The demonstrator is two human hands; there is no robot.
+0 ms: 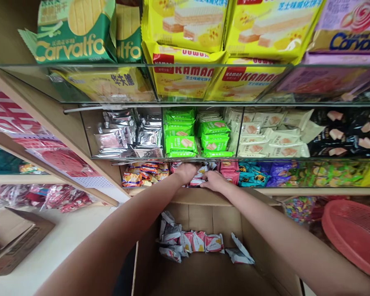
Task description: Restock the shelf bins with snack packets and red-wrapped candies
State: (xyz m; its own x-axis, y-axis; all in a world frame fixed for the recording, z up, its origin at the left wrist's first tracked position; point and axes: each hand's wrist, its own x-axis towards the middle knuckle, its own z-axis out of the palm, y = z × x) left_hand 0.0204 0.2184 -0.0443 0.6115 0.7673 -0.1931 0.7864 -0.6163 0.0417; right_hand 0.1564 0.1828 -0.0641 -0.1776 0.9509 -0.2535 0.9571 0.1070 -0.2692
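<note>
My left hand (185, 173) reaches into a lower shelf compartment among small white-and-pink snack packets (197, 181). Its fingers are curled, and what they hold, if anything, is hidden. Close by on its right, my right hand (215, 181) has bent fingers against the same packets and appears to grip one. Below both forearms stands an open cardboard box (209, 271), its far flap under my wrists. Inside the box, several matching snack packets (199, 241) lie along the far wall, with a few at the left and right corners.
Orange snack packets (145, 174) and teal packets (253, 174) flank the compartment. Above it, a glass-fronted shelf holds green packets (181, 137) and silver packets (114, 137). A red plastic basket (354, 230) stands at the right; another cardboard box (21, 238) sits on the floor at left.
</note>
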